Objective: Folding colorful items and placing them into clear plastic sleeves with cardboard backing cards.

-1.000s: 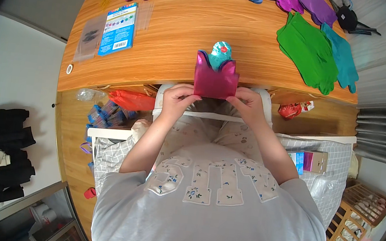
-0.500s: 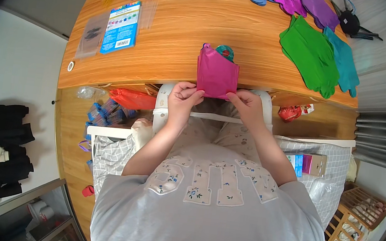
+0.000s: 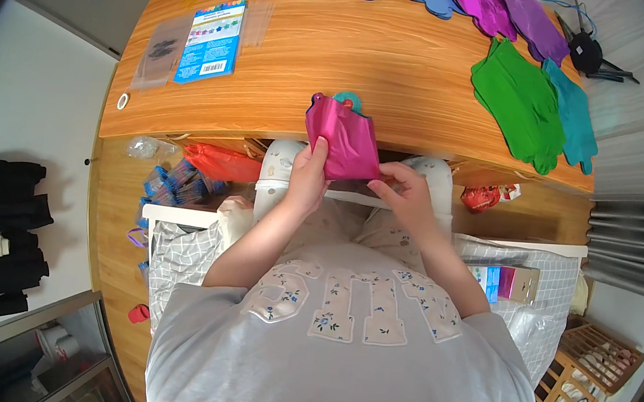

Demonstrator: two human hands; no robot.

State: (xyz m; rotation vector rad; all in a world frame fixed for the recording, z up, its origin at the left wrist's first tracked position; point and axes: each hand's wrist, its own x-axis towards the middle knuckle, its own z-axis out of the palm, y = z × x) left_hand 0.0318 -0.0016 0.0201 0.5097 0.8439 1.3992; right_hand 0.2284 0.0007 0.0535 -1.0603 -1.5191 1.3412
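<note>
Your left hand clamps the magenta foil by its left side, thumb on its face. It tilts at the near edge of the table. Your right hand pinches the foil's lower right corner.

Free wooden desktop between blue card and green sheets, beyond the magenta bundle
</note>
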